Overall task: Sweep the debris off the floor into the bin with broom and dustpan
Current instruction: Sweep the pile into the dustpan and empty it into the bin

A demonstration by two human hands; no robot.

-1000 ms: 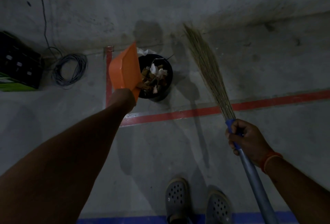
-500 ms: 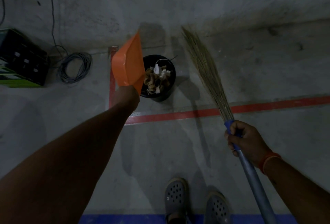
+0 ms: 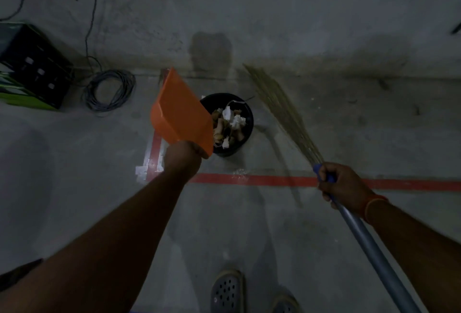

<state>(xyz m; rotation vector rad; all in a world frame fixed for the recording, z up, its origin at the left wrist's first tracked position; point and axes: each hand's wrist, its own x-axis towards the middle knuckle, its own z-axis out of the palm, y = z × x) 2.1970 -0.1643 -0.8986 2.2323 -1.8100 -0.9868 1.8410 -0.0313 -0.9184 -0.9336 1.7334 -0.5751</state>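
Dim concrete floor (image 3: pixel 349 125), red line (image 3: pixel 262 180)

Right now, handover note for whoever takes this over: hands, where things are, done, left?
Left hand: grips the dustpan, which is raised and tipped up beside the bin, over its left rim.
Right hand: grips the broom at the blue collar, bristles pointing out toward the wall, right of the bin.
Bin: on the floor past the red line, holding debris of paper and brown scraps.
Done: a load looks dumped; nothing visible on the pan's underside, its inside faces away.
Left: check the floor for leftover debris, sweep any into the pan, empty again. None shows in this dim view.
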